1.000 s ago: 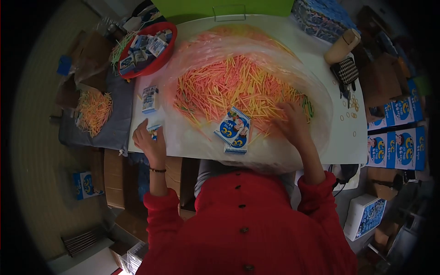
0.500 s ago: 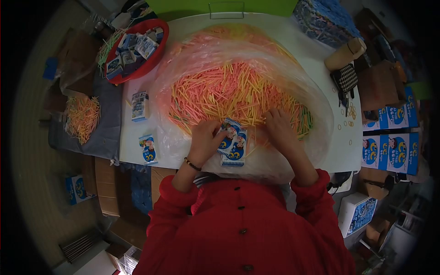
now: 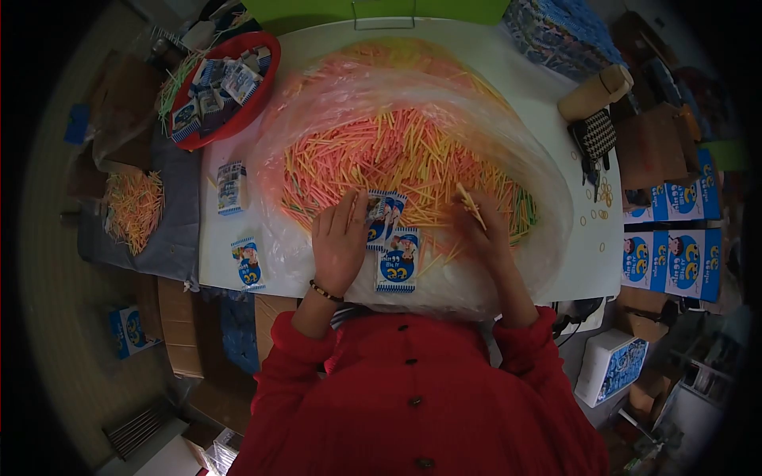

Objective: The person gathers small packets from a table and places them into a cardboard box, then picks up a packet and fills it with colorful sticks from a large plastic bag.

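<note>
A large clear plastic bag (image 3: pixel 548 182) lies opened on the table, full of thin pink, yellow and green sticks (image 3: pixel 397 151). My left hand (image 3: pixel 340 246) is at the bag's near edge, fingers stretched out, beside a few blue-and-white printed packets (image 3: pixel 384 213). Its fingertips are close to the packets; whether they touch is hard to tell. Another packet (image 3: pixel 397 262) lies in front, overlapping them. My right hand (image 3: pixel 486 230), slightly blurred, pinches a few yellow sticks (image 3: pixel 471 206) above the right part of the pile.
Two packets lie left of the bag, one upper (image 3: pixel 231 189) and one lower (image 3: pixel 248 264). A red basket (image 3: pixel 274 67) holds several packets. More sticks (image 3: pixel 135 210) lie on grey cloth. Rubber bands (image 3: pixel 605 194), a houndstooth pouch (image 3: pixel 594 135) and a tan cylindrical object (image 3: pixel 595 93) are at right.
My left hand has stopped pinching at the packets and now lies with fingers extended, shifted left. My right hand has turned and lifted with yellow sticks in it. The view has shifted slightly.
</note>
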`<action>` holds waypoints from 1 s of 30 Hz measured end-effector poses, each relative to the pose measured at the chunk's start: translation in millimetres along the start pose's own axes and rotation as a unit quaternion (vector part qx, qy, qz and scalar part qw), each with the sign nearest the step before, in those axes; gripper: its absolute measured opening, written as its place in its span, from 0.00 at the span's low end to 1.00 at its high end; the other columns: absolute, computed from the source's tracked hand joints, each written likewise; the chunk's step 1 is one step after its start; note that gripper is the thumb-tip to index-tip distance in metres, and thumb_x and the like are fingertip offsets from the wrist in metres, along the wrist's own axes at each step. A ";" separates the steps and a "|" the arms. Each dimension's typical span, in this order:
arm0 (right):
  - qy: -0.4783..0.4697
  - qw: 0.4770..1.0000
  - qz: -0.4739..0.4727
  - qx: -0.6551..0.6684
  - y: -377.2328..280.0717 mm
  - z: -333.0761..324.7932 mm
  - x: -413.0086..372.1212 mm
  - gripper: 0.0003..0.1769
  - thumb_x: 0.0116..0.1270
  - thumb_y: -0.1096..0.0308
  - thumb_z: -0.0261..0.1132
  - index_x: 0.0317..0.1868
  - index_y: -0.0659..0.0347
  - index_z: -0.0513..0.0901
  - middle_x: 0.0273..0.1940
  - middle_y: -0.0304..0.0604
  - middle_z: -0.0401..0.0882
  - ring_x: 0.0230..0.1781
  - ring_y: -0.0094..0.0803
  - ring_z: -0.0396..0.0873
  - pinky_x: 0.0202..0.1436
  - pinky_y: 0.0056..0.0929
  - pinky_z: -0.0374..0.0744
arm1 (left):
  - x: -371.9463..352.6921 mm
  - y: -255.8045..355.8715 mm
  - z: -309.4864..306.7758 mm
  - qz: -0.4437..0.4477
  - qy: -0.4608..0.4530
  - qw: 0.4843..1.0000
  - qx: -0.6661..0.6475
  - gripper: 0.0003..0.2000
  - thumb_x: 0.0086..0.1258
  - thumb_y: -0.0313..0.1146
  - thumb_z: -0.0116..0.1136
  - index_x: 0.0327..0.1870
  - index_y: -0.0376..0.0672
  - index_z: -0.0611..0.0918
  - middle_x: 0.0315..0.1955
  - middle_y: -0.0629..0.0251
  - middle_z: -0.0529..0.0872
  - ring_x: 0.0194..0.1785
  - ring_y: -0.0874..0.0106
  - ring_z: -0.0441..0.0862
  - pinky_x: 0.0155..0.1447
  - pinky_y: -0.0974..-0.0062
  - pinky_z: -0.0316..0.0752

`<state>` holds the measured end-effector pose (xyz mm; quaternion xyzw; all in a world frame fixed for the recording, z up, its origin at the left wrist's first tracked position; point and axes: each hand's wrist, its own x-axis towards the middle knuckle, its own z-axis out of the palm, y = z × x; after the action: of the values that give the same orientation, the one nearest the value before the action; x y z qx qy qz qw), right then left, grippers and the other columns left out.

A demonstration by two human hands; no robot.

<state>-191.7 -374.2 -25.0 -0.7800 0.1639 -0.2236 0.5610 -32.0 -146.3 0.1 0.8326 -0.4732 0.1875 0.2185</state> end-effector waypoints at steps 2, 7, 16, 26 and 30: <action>0.003 0.974 -0.162 -0.161 14.6 -1.0 4.8 0.11 0.68 0.76 0.60 0.51 0.63 0.77 0.47 0.41 0.77 0.47 0.30 0.76 0.52 0.28 0.74 | 2.2 -1.2 1.2 0.003 0.012 1.000 0.007 0.30 0.57 0.28 0.64 0.65 0.42 0.74 0.58 0.59 0.78 0.51 0.60 0.76 0.57 0.64 0.70; 0.107 0.973 0.174 0.106 -19.3 -6.9 21.3 0.08 0.73 0.72 0.57 0.49 0.62 0.77 0.41 0.36 0.76 0.44 0.24 0.74 0.50 0.25 0.74 | 9.8 -8.1 -0.7 0.004 0.038 0.999 0.000 0.24 0.62 0.27 0.62 0.62 0.40 0.77 0.50 0.58 0.83 0.47 0.66 0.80 0.53 0.69 0.74; 0.043 0.991 0.078 0.098 -6.1 -3.7 18.6 0.07 0.75 0.71 0.56 0.48 0.63 0.76 0.43 0.38 0.80 0.43 0.25 0.77 0.49 0.24 0.75 | 10.5 -14.0 11.1 -0.296 -0.058 0.830 -0.470 0.04 0.70 0.26 0.60 0.39 0.36 0.81 0.29 0.64 0.85 0.34 0.81 0.80 0.37 0.81 0.74; 0.068 0.978 -0.101 -0.169 -26.5 -15.6 29.2 0.09 0.76 0.70 0.55 0.45 0.65 0.80 0.47 0.47 0.83 0.49 0.31 0.80 0.56 0.28 0.75 | 37.9 -12.3 -23.7 -0.036 0.044 0.996 0.075 0.27 0.53 0.21 0.60 0.59 0.42 0.80 0.54 0.58 0.81 0.53 0.59 0.77 0.55 0.64 0.73; 0.128 0.944 0.131 0.275 -12.1 -18.7 27.1 0.10 0.77 0.68 0.54 0.49 0.65 0.77 0.47 0.46 0.80 0.49 0.33 0.79 0.58 0.29 0.74 | 28.0 -15.3 -22.4 -0.208 -0.018 0.898 -0.388 0.16 0.65 0.22 0.57 0.55 0.39 0.81 0.53 0.59 0.83 0.52 0.67 0.81 0.54 0.69 0.77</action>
<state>-178.7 -399.0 -3.9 -0.5319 0.2666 -0.2824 0.7525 -7.6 -147.0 30.5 0.7646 -0.3281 -0.0753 0.5497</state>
